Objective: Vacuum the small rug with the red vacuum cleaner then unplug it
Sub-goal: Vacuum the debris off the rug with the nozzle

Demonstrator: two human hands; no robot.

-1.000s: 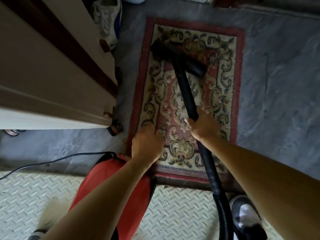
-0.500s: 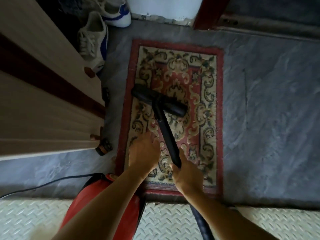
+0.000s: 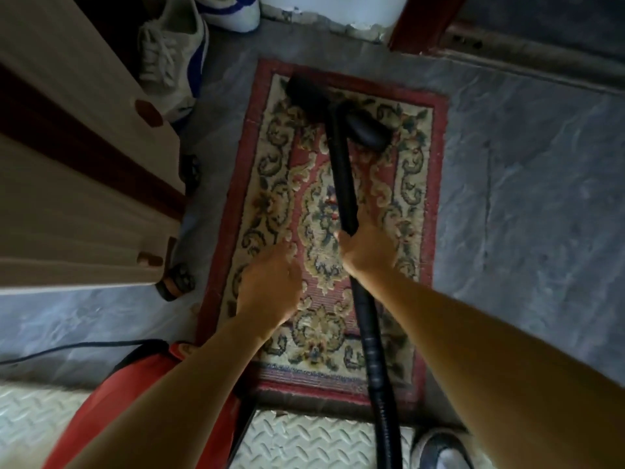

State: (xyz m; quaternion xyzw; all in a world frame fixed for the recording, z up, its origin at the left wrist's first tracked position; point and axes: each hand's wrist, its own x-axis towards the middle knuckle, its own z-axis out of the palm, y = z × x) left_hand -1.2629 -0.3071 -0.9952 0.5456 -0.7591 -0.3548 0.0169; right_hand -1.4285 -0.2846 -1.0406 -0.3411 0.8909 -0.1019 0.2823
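A small red-bordered rug (image 3: 426, 204) with a cream floral pattern lies on the grey floor. The black vacuum nozzle (image 3: 338, 111) rests on the rug's far end. Its black wand (image 3: 345, 177) runs back to my right hand (image 3: 367, 250), which grips it; a ribbed hose (image 3: 378, 374) continues toward me. My left hand (image 3: 269, 289) hovers over the rug's left part, fingers curled, holding nothing. The red vacuum cleaner body (image 3: 128, 394) sits at the lower left, partly under my left arm, with a black power cord (image 3: 67, 348) leading off left.
A beige cabinet (image 3: 67, 184) on castors stands at the left, close to the rug. White sneakers (image 3: 172, 59) lie at the top left. A red door frame (image 3: 426, 22) is at the top. Diamond-pattern mat (image 3: 304, 441) and my shoe (image 3: 443, 451) lie nearest me.
The nozzle was pulled back to the rug's middle, then pushed forward again to the far end. My right hand moved forward with the wand. My left hand stayed over the rug.
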